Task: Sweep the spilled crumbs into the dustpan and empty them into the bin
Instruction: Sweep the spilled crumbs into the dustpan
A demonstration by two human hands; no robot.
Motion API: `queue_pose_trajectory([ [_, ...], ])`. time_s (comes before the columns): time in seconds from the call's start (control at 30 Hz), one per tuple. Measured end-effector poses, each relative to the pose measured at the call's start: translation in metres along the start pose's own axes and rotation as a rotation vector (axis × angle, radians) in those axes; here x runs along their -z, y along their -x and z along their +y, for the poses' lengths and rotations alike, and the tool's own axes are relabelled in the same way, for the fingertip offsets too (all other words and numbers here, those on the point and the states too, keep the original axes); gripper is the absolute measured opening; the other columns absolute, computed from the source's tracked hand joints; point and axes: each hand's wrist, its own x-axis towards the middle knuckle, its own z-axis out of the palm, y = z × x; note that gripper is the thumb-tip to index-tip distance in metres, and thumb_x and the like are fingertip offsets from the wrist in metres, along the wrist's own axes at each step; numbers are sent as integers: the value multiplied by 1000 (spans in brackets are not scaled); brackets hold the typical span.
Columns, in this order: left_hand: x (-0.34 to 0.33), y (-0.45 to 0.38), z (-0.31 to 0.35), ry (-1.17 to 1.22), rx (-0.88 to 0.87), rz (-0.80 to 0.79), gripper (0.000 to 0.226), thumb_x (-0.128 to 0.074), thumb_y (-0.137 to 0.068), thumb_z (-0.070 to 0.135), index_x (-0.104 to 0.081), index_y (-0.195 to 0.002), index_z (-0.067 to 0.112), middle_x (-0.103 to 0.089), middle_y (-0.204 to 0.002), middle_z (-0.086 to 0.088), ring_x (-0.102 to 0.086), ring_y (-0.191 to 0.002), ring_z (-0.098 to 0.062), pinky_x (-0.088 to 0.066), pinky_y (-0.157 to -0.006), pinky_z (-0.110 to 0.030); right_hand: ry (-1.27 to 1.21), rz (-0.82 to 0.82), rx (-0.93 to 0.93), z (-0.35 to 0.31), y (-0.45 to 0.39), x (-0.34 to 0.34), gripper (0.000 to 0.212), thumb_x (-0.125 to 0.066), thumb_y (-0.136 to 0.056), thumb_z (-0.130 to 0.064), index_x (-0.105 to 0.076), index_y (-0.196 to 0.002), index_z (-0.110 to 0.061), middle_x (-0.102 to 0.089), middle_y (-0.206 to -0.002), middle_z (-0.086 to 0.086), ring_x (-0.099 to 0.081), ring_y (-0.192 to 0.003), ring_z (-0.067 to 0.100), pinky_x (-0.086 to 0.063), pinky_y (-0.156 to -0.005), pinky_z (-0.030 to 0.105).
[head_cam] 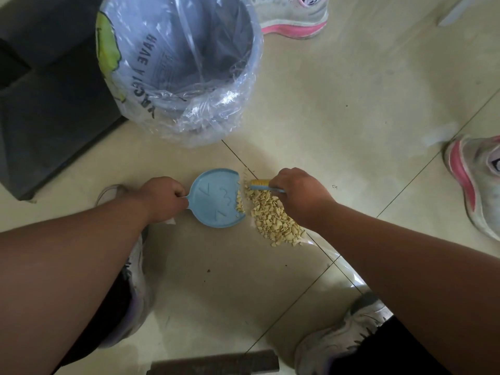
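A small light-blue dustpan (213,198) lies flat on the beige tiled floor, its open edge facing right. My left hand (162,197) grips its short handle. A pile of pale yellow crumbs (273,219) lies just right of the pan, and a few crumbs sit on the pan's lip. My right hand (297,196) grips a small blue brush (261,184) with yellow bristles, held at the far end of the pile. The grey bin (189,63), lined with a clear plastic bag, stands behind the dustpan.
A dark grey block (54,117) sits left of the bin. Another person's pink-soled shoes stand at the top (292,17) and right (476,182). My own shoes (341,345) are near the bottom. A dark bar (213,362) lies at the lower edge.
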Motion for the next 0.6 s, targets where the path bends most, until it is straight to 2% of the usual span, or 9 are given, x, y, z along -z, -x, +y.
queue_pose_trajectory([
  [0.1,-1,1,0,-9,2,6,32,-67,-89,28,-68,-79,-2,-57,-67,-10,-49,-63,-20,-45,-61,-34,-25,62,-17,3,0,3,14,-63,-95,-7,-71,-91,-17,-52,-82,-7,-47,-79,18,-35,-66,29],
  [0.17,1,0,0,-26,1,18,30,-67,-89,28,-70,-79,0,-66,-74,-18,-51,-64,-21,-53,-65,-41,-42,100,-35,3,-6,6,15,-60,-97,-8,-72,-95,-17,-54,-85,-5,-49,-82,20,-35,-68,29],
  [0.27,5,-3,-1,-19,4,44,26,-68,-88,26,-72,-77,3,-71,-82,-19,-58,-69,-27,-57,-74,-44,-44,146,-51,2,-21,8,15,-59,-98,-9,-73,-98,-15,-61,-90,1,-51,-86,23,-38,-70,30],
  [0.4,8,-5,-6,-11,13,61,32,-66,-87,26,-58,-60,11,-57,-62,-6,-52,-62,-22,-45,-59,-33,-24,153,-27,-4,-46,9,14,-58,-99,-11,-72,-95,-14,-57,-88,0,-49,-85,22,-42,-70,33],
  [0.47,8,-5,-7,-7,22,56,35,-66,-88,27,-56,-57,15,-55,-61,-1,-51,-60,-18,-40,-56,-29,-1,124,13,-10,-53,7,13,-59,-98,-10,-71,-93,-14,-56,-88,0,-49,-84,22,-41,-70,32],
  [0.53,8,-5,-8,-6,27,49,35,-66,-89,28,-58,-58,16,-57,-63,-2,-53,-61,-17,-41,-57,-31,22,105,80,-14,-55,3,14,-60,-95,-6,-70,-88,-13,-58,-85,2,-49,-79,22,-44,-67,34],
  [0.6,8,-5,-9,-4,27,53,30,-67,-89,29,-65,-65,10,-63,-69,-10,-56,-65,-20,-50,-63,-37,22,86,137,-14,-52,-2,15,-63,-90,-1,-70,-86,-13,-60,-82,3,-47,-75,22,-44,-65,35],
])
